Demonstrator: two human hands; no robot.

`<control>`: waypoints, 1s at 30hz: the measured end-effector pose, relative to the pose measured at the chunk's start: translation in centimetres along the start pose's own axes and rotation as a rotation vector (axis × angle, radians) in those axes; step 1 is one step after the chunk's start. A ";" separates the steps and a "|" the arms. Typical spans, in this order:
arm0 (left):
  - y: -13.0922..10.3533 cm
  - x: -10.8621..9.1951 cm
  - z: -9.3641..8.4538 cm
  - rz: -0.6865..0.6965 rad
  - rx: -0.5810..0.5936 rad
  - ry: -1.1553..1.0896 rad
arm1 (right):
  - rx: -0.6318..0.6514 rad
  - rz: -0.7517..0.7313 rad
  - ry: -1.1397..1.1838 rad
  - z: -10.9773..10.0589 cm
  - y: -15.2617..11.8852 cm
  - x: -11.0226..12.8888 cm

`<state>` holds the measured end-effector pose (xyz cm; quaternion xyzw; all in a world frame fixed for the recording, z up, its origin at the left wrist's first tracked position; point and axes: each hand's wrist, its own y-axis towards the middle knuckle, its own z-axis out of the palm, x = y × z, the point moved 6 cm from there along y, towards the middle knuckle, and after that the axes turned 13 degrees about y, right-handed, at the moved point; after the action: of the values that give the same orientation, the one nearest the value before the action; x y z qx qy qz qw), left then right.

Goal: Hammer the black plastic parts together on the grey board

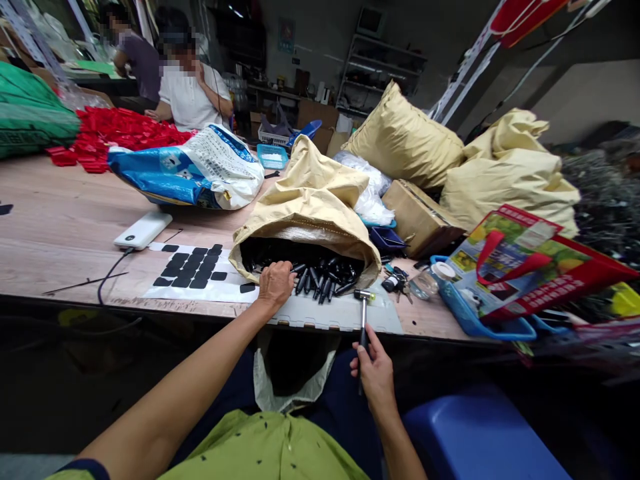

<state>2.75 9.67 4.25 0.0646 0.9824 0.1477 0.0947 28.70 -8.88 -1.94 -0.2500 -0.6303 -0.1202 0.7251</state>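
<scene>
My right hand (pixel 374 368) is wrapped round the dark handle of a small hammer (pixel 364 313). The hammer's metal head, with a yellowish face, points up beside the right end of the sack's mouth. My left hand (pixel 277 283) is at the front lip of a beige cloth sack (pixel 310 193), its fingers curled together; whatever they pinch, if anything, is hidden. Black tapered pieces (pixel 325 280) fill the open sack and spill out just right of my left fingers. Under them lies a flat grey sheet (pixel 345 317) along the table edge.
Left of the sack are black rounded pads (pixel 190 270) on white paper and a white power bank (pixel 143 231) with a cable. A blue-white bag (pixel 200 170) and red pieces (pixel 125 133) lie behind. Keys (pixel 397 280) and a blue basket (pixel 465 313) sit right. Two people sit opposite.
</scene>
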 end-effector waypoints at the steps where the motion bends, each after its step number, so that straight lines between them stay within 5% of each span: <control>1: -0.1 0.5 -0.3 -0.021 -0.024 -0.023 | 0.002 0.001 0.003 0.0 0.0 0.0; 5: -1.9 1.4 -1.3 0.006 -0.072 -0.176 | 0.001 0.001 0.017 0.0 0.0 -0.1; 9: -5.3 -0.3 -0.6 0.310 0.083 -0.221 | -0.006 0.014 0.018 -0.2 0.1 -0.1; 12: -6.8 -1.0 0.2 0.357 0.148 -0.183 | -0.007 0.027 0.002 -0.6 0.7 -0.2; 18: -5.8 -2.0 1.3 0.339 0.169 -0.307 | -0.019 -0.024 -0.019 -0.8 2.2 0.0; 22: -5.1 -1.7 2.4 0.276 0.220 -0.378 | -0.082 -0.106 0.009 -0.7 0.4 0.8; 25: -5.0 -1.5 2.8 0.260 0.233 -0.410 | 0.033 -0.161 0.072 0.4 -2.1 1.6; 30: -5.0 -1.3 2.8 0.262 0.227 -0.414 | 0.339 -0.014 0.090 4.0 -5.3 1.5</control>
<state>4.08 5.48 0.32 0.2302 0.9356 0.0313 0.2658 22.98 -11.08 0.93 -0.1141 -0.6102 -0.0281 0.7835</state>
